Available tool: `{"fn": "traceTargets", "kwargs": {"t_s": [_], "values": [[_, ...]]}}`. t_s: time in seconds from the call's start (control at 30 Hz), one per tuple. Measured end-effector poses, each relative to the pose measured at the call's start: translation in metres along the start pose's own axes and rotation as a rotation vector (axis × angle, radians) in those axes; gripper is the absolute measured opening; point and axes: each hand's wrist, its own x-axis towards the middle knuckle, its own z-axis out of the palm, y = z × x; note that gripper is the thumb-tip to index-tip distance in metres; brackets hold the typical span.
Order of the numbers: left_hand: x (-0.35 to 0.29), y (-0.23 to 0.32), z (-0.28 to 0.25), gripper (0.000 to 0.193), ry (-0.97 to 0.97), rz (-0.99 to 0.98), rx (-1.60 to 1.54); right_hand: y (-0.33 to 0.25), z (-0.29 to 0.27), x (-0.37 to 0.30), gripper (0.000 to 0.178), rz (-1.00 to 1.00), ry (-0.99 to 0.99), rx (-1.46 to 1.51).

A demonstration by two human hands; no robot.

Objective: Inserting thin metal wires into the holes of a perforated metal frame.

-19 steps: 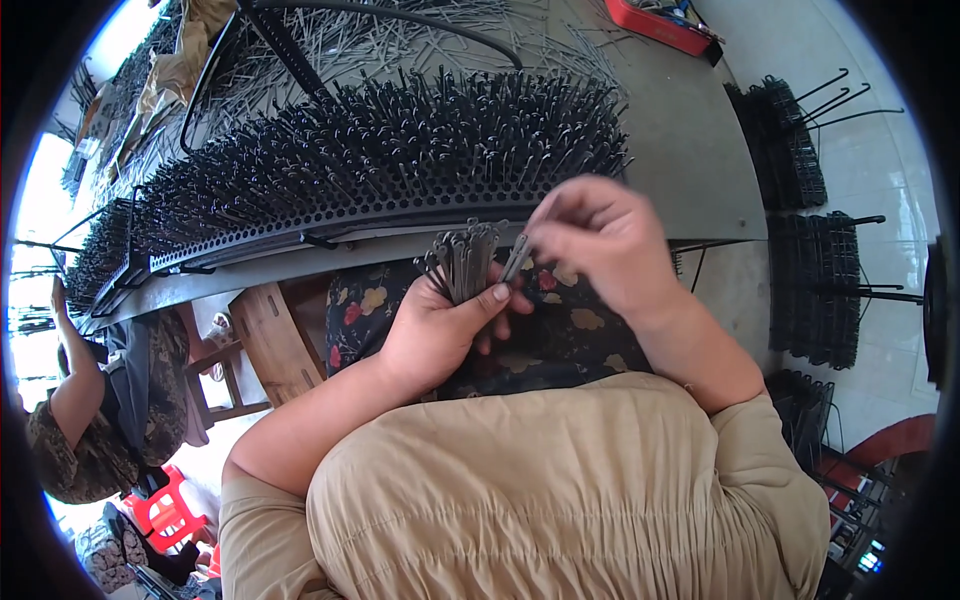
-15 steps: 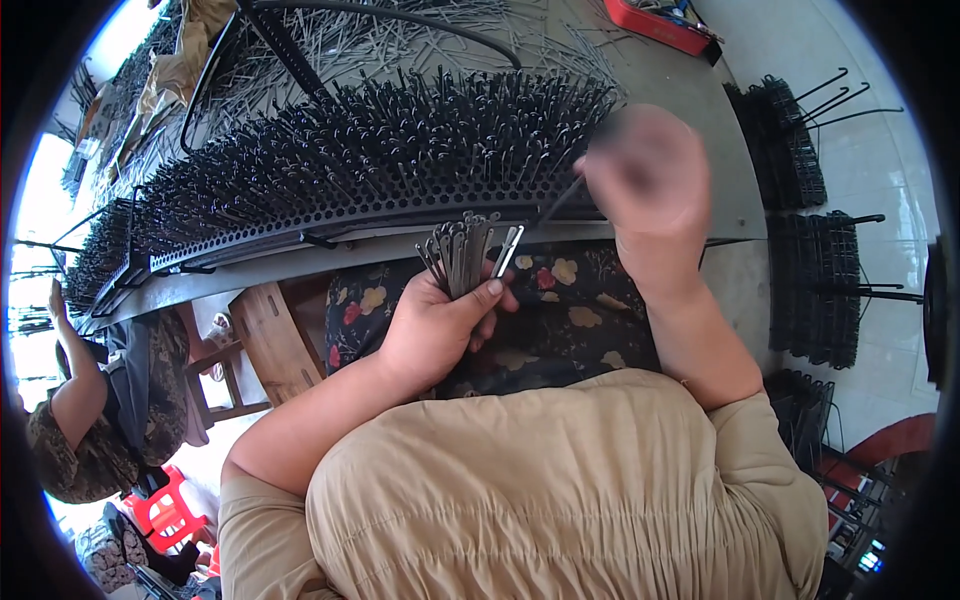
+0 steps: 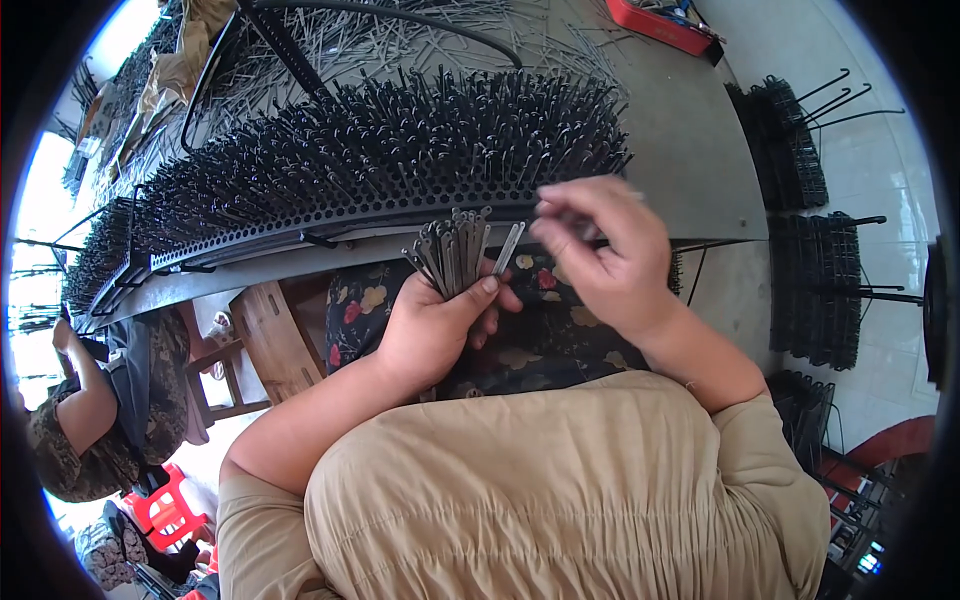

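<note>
My left hand (image 3: 445, 315) is closed around a bundle of thin metal strips (image 3: 462, 250) with small rounded, looped ends fanning upward. One brighter strip (image 3: 508, 250) stands apart from the others, near my left thumb and fingertips. To the right of it, my right hand (image 3: 615, 255) hangs in the air, thumb and index finger apart and the other fingers loosely curled. I see nothing between its fingers. Beyond both hands, a long black perforated rack (image 3: 350, 203) is packed with upright dark hook-ended rods (image 3: 400, 140).
A grey table (image 3: 690, 150) carries the rack, a heap of loose metal strips (image 3: 400, 45) and a red tray (image 3: 665, 25). Racks of black rods (image 3: 815, 290) stand on the right. At left are a wooden stool (image 3: 278, 345) and another person (image 3: 110, 400). Floral cloth (image 3: 590, 318) covers my lap.
My right hand has come down and left from above the table's right side toward the bundle. The dark rod seen by it earlier no longer shows. My left hand has barely moved.
</note>
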Motion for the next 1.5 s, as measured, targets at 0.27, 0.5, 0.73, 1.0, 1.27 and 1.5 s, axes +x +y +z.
{"fn": "traceTargets", "kwargs": {"t_s": [0.27, 0.5, 0.73, 1.0, 1.27, 1.5], "values": [[-0.002, 0.0, 0.002, 0.015, -0.051, 0.02, -0.023, 0.011, -0.016, 0.008, 0.009, 0.552, 0.067, 0.756], [0.002, 0.002, 0.002, 0.013, -0.028, -0.035, 0.023, 0.032, -0.027, 0.011, 0.009, 0.185, 0.303, 0.431], [0.0, 0.003, 0.002, 0.013, -0.017, -0.062, 0.039, 0.035, -0.04, 0.009, 0.009, 0.186, 0.281, 0.334], [0.002, 0.001, 0.003, 0.012, -0.025, -0.076, 0.054, 0.042, -0.046, 0.013, 0.01, 0.115, 0.199, 0.239], [-0.001, 0.0, 0.004, 0.011, -0.03, -0.071, 0.028, 0.055, -0.055, 0.015, 0.013, 0.01, 0.129, 0.251], [0.0, -0.004, 0.005, 0.013, 0.019, -0.083, 0.039, 0.047, -0.022, 0.033, 0.035, -0.378, 0.067, 0.042]]}}
